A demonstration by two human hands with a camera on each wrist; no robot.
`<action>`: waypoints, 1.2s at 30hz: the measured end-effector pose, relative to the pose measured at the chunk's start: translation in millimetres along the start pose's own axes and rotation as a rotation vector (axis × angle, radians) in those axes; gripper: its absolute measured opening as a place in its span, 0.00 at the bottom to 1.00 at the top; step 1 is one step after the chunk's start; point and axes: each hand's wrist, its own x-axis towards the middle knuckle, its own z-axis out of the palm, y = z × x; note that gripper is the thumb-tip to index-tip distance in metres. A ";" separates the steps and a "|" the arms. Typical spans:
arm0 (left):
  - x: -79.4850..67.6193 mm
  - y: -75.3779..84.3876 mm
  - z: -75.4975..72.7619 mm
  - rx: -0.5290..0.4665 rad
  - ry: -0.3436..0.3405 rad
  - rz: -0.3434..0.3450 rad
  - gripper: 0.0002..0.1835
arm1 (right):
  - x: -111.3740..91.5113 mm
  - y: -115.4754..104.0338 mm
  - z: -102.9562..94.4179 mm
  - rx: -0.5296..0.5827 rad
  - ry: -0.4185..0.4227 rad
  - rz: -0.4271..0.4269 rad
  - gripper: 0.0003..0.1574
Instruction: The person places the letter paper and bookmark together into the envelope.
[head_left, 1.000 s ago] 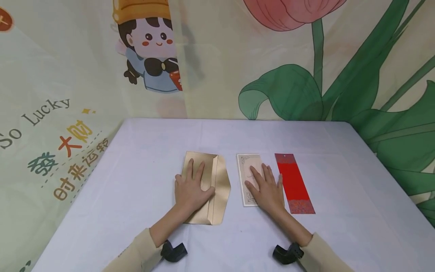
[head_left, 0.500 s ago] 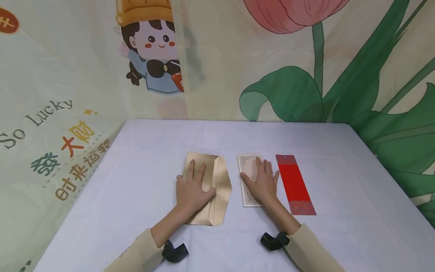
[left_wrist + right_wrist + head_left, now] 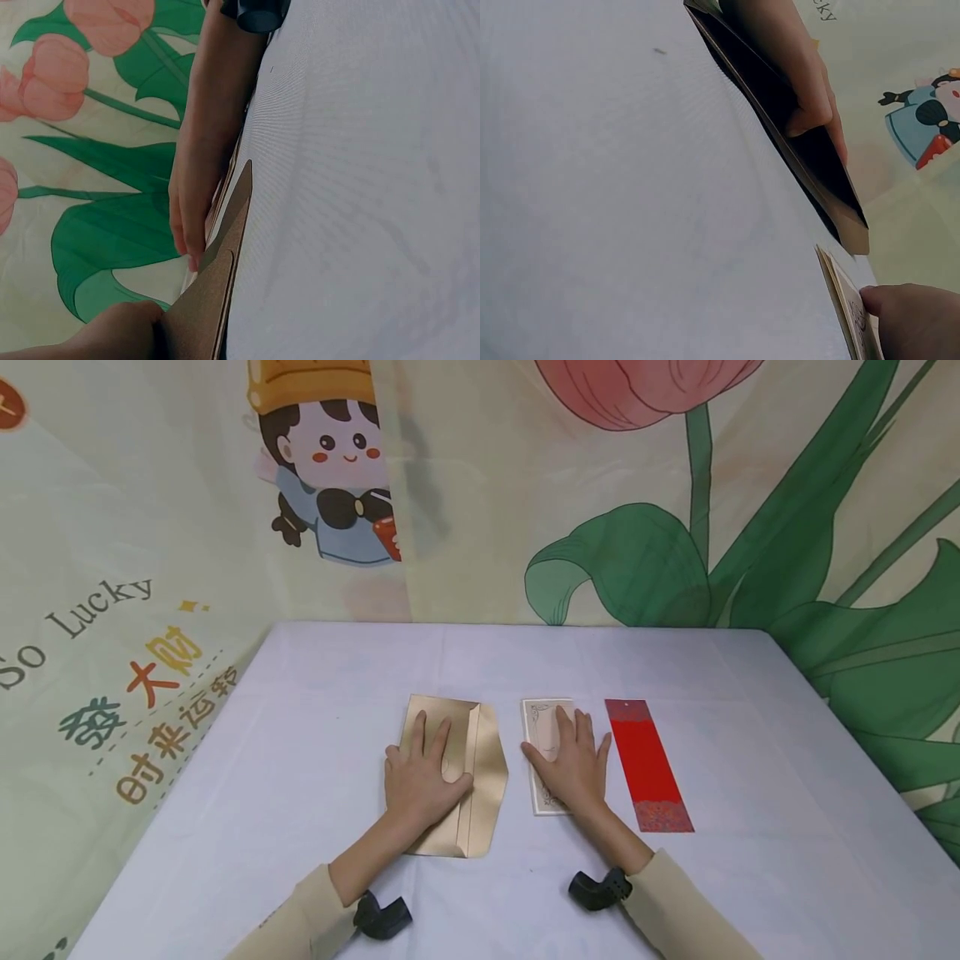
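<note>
A gold paper envelope [image 3: 491, 768] lies on the table with its pointed flap unfolded toward the right. On its left part rests my left hand [image 3: 422, 783], palm down with spread fingers. To the right, a cream card [image 3: 540, 720] with a printed ornamental border lies flat, partly covered by my right hand [image 3: 572, 770]. The right thumb [image 3: 871, 298] touches the card's left edge, while the other fingers stretch forward over its right side. From the right wrist, the card [image 3: 851, 311] looks layered or thick. Part of its right side is hidden under the hand.
A red strip [image 3: 648, 764] with patterned ends and a small hole at the top lies right of the card. The white-clothed table [image 3: 337, 668] meets a printed backdrop [image 3: 480, 527] behind. Black wrist cameras [image 3: 600, 890] sit at both cuffs.
My right hand has shifted left over the cream card, bringing the thumb to its left edge. My left hand, the envelope and the red strip have stayed in place.
</note>
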 end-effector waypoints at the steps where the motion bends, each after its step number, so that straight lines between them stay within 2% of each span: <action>1: -0.1 -0.3 0.0 -0.001 0.001 0.000 0.45 | -0.1 0.0 0.2 0.003 -0.001 -0.002 0.51; 8: -1.3 -0.9 -0.4 -0.009 0.002 0.006 0.45 | -0.3 0.0 1.2 -0.004 -0.008 -0.008 0.46; 19: -1.3 -0.4 -2.2 -0.005 0.009 0.019 0.45 | -0.2 -0.8 1.3 -0.003 0.036 -0.050 0.37; 26: -1.8 -2.4 -2.7 0.002 0.022 0.023 0.45 | 0.7 -1.2 2.9 0.110 0.116 -0.126 0.31; 30: -2.5 -2.0 -3.5 -0.007 0.023 0.015 0.45 | -0.6 -3.1 1.5 0.173 0.137 -0.124 0.27; 33: -2.5 -1.0 -3.6 -0.013 0.018 0.011 0.46 | -1.9 -5.8 -3.1 0.194 0.092 -0.088 0.19; 36: -1.8 -0.1 -3.1 -0.012 0.011 0.012 0.46 | -0.8 -7.2 -11.0 0.253 -0.052 -0.036 0.13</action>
